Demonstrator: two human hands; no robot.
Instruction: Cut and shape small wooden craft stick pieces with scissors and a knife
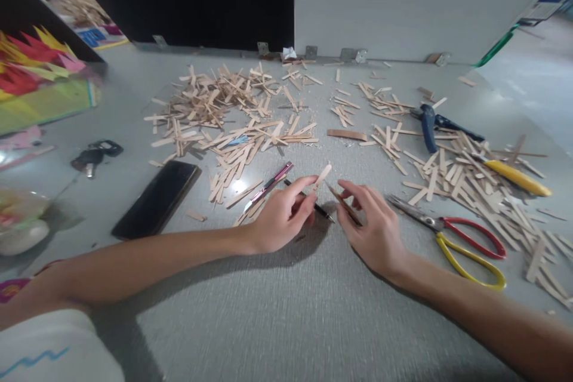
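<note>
My left hand [286,215] pinches a short piece of craft stick [322,176] between thumb and fingertips, its pale end tilted up. Close by on the right, my right hand [371,221] grips a slim brown tool [347,206] with a thin pointed tip. That tip is near the stick piece; whether they touch I cannot tell. Under the left hand lies a black pen [321,212], partly hidden. A pink-and-silver pen-like tool [271,182] rests beyond that hand, beside several loose sticks. Scissors [441,227] with one red and one yellow handle lie beside my right hand.
Craft sticks lie in a large heap [219,95] at the back left and another pile [487,191] at the right. Blue-handled pliers [428,125] and a yellow-handled tool [514,176] rest there. A phone [156,200] and keys [92,158] are at left. An upright panel [403,6] bounds the back.
</note>
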